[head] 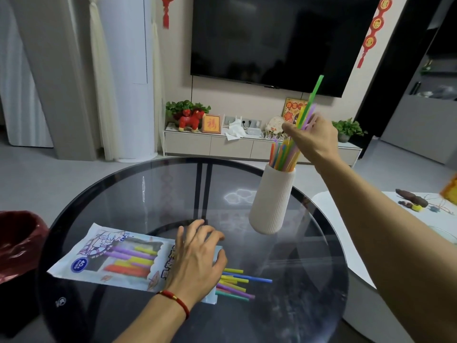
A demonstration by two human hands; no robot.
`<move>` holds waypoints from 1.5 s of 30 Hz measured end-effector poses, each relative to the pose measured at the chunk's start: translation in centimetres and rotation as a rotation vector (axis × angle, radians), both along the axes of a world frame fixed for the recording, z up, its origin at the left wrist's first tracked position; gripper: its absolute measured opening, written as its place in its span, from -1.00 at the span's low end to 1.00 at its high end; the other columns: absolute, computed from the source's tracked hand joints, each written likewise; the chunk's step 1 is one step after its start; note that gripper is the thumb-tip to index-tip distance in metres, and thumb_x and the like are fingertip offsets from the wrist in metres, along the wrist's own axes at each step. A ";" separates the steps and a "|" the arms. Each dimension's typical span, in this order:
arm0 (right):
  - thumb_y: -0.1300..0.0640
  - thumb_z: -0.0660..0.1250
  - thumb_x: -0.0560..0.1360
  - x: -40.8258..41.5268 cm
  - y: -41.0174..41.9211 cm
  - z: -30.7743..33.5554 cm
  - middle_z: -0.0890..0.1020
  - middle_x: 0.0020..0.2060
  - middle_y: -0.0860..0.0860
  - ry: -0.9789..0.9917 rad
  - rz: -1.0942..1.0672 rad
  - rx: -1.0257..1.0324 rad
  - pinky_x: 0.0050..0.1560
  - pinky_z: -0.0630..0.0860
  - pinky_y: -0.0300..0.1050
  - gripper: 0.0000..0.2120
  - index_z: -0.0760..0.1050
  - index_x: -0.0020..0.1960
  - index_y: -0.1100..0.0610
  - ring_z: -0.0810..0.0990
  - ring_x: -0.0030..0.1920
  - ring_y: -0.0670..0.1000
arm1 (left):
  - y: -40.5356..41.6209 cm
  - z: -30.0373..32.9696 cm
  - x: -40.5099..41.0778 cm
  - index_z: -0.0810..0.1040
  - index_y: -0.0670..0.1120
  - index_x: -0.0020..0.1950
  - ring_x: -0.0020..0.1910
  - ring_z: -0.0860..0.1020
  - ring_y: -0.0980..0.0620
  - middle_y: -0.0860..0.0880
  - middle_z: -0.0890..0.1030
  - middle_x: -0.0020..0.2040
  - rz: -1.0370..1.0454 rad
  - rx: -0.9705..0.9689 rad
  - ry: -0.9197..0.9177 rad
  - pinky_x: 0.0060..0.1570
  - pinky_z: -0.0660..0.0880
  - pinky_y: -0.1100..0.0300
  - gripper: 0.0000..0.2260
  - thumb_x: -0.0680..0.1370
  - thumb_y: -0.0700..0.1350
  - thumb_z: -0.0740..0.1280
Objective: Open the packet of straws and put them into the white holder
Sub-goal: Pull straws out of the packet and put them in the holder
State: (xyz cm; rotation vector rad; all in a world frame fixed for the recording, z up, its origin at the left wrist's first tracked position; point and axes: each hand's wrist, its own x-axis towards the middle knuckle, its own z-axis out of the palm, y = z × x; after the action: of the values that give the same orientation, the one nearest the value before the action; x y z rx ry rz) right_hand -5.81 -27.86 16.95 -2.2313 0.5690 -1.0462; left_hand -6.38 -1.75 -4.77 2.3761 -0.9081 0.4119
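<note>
The white ribbed holder [270,199] stands on the round glass table [153,194], right of centre, with several coloured straws [282,154] sticking out of its mouth. Above it, my right hand [314,137] grips a bunch of straws [312,102], a green one reaching highest; their lower ends reach into the holder's mouth. The straw packet [116,258] lies flat at the table's front left, its open end to the right. My left hand [197,258] presses down on that end. Several loose straws [237,283] poke out of the packet beside my fingers.
A dark red bin [17,243] sits off the table's left edge. To the right is a white surface [351,243] with small objects. A TV, a low cabinet and plants line the far wall.
</note>
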 end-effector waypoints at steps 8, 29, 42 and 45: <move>0.03 0.55 0.49 0.1 0.5 -1.3 0.59 0.26 0.15 -0.121 0.070 -0.107 0.24 0.61 0.12 -0.33 0.32 0.47 0.15 0.62 0.18 0.14 | -0.1 -0.1 0.1 0.58 0.00 0.13 0.36 0.39 -0.07 0.01 0.58 0.17 0.003 -0.044 -0.021 0.37 0.31 -0.15 -0.78 0.50 -0.03 0.36; 0.28 0.19 0.70 -0.1 0.0 -3.4 0.54 0.43 0.22 0.054 0.183 -0.466 0.40 0.47 0.10 -0.63 0.44 0.49 0.21 0.54 0.38 0.19 | 0.2 -0.4 0.2 0.56 0.00 0.20 0.39 0.36 -0.04 0.00 0.56 0.23 -0.040 -0.013 0.013 0.38 0.32 -0.04 -0.72 0.51 0.00 0.32; 0.14 0.10 0.75 -1.5 0.4 -4.0 0.53 0.42 0.23 0.017 0.182 -0.490 0.43 0.40 0.15 -0.63 0.44 0.47 0.26 0.47 0.43 0.21 | 2.9 -0.5 1.2 -0.05 0.22 0.57 0.59 -0.17 -0.04 -0.01 -0.03 0.61 -0.145 0.515 0.143 0.51 -0.20 -0.27 -0.01 0.24 0.64 0.08; 0.22 0.17 0.68 -3.3 2.1 -5.5 0.63 0.21 0.23 -0.202 0.180 -0.643 0.22 0.44 -0.05 -0.73 0.55 0.27 0.30 0.55 0.23 0.18 | 3.9 -0.6 1.4 -0.35 0.14 0.55 0.56 -0.34 -0.06 -0.08 -0.24 0.62 -0.178 0.735 0.202 0.47 -0.32 -0.30 0.18 0.16 0.68 0.09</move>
State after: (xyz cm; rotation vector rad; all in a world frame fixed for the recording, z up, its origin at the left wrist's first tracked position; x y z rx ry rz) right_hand -9.13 -25.75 11.47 -2.5972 -0.0802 -1.4848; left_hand -4.96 2.19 -5.40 2.8638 -1.3220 -0.2866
